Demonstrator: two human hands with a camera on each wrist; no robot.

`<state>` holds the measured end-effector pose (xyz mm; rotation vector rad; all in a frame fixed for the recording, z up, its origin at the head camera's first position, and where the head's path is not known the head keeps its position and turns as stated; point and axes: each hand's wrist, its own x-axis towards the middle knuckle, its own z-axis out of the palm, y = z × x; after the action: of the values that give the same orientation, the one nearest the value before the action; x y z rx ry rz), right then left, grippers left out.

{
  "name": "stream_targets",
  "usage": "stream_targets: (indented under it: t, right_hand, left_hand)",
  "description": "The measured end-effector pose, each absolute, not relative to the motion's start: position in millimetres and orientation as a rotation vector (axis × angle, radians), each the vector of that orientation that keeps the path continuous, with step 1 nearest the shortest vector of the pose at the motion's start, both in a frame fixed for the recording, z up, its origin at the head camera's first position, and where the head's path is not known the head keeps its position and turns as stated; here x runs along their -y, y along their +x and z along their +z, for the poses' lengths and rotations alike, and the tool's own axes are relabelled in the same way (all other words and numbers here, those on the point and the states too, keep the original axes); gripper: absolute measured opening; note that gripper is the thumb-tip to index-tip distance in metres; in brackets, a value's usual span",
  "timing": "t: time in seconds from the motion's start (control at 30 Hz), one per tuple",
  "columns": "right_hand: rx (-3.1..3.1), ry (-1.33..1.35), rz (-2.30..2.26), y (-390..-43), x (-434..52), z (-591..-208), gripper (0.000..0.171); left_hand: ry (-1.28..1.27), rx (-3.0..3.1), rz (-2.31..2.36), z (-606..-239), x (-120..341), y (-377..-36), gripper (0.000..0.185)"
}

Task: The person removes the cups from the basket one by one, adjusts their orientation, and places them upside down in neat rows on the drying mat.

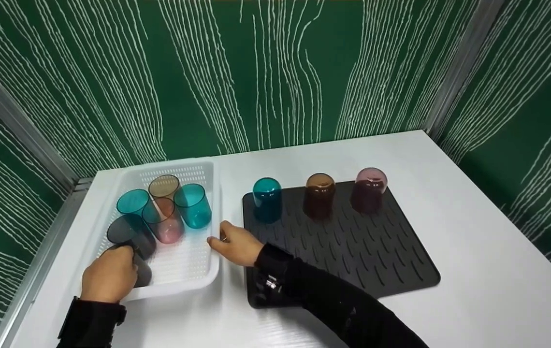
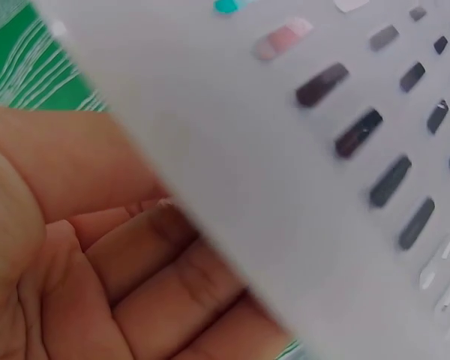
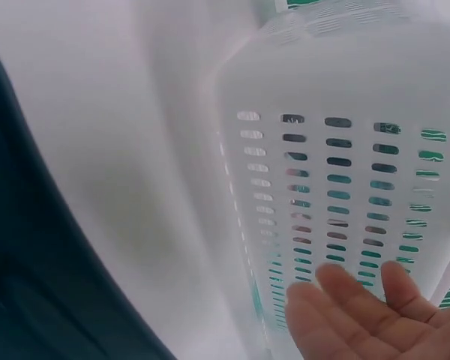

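Observation:
A white slotted plastic basket (image 1: 212, 270) stands at the left with several tinted tumblers in it. Two are teal (image 1: 197, 212), one amber (image 1: 164, 186), one pink (image 1: 168, 229) and one dark grey (image 1: 133, 234); a further grey tumbler (image 1: 144, 274) is partly hidden by my left hand. That left hand (image 1: 108, 274) grips the basket's front-left rim, its fingers curled against the outside in the left wrist view. At the right rim, my right hand (image 1: 237, 243) holds the basket, thumb over the edge. Its fingers (image 3: 352, 307) lie along the slotted outer wall in the right wrist view.
A black ridged drying mat (image 1: 343, 256) lies to the right of the basket. Along its back edge stand three upside-down tumblers: teal (image 1: 267, 200), amber (image 1: 319, 195) and pink (image 1: 369, 191). Green panels with white lines (image 1: 285, 72) enclose the white table (image 1: 488, 270).

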<state>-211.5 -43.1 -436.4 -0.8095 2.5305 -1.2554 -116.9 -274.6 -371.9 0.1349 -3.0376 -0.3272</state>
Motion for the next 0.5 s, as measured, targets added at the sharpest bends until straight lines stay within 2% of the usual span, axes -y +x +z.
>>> stream_targets:
  t: [0.5]
  right_hand:
    - [-2.531, -0.82, -1.238, -209, 43, -436, 0.032]
  left_hand:
    - [0.125, 2.883, -0.301, -351, 249, -108, 0.01]
